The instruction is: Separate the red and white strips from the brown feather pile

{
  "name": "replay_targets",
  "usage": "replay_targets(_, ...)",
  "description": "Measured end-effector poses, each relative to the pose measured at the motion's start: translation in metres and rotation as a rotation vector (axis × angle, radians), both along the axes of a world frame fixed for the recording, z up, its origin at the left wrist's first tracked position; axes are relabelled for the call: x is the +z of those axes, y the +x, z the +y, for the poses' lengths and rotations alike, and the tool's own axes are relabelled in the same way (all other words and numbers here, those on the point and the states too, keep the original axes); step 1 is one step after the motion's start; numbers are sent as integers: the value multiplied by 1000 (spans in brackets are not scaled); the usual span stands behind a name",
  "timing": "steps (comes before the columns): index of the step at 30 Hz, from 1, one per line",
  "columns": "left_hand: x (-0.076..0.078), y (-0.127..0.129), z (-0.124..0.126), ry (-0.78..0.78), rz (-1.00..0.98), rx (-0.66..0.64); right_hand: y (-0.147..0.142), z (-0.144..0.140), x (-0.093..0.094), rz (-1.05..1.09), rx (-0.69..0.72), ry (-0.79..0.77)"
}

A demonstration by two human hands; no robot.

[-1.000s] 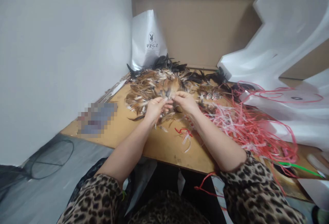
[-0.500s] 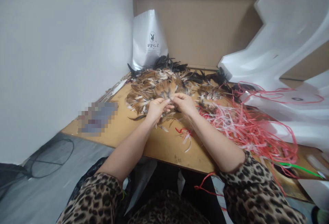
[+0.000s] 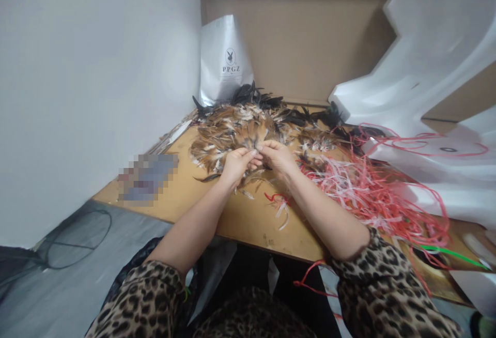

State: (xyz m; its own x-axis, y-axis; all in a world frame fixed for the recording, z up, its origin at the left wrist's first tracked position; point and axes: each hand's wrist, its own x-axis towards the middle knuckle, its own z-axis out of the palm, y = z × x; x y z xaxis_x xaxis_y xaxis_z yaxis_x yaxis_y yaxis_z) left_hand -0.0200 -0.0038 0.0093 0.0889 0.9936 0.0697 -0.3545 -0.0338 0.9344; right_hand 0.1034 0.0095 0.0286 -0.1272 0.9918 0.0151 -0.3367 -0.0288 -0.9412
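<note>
My left hand and my right hand meet over the table, fingertips almost touching. Both are closed in a pinch on the base of a small fan of brown feathers, whose tips point away from me. Exactly where each fingertip grips is too small to make out. Around and behind the hands spreads a pile of brown and white feathers. Black feathers lie along its far edge.
A silvery white bag stands at the back. Right of my hands lies a tangle of red and pink ribbons, beside large white foam pieces. A blurred-out item rests at the left of the wooden table.
The fan of brown feathers between my fingertips looks slightly more spread out. Both hands stay in nearly the same place.
</note>
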Motion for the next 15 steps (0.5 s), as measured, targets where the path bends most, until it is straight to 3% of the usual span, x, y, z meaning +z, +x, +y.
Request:
replay_targets(9,-3,0,2,-24,-43,-17,-5,-2,-2,100,-1,-71)
replay_targets(15,-2,-1,2,-7,2,14,-2,0,-1,-7,-29,17)
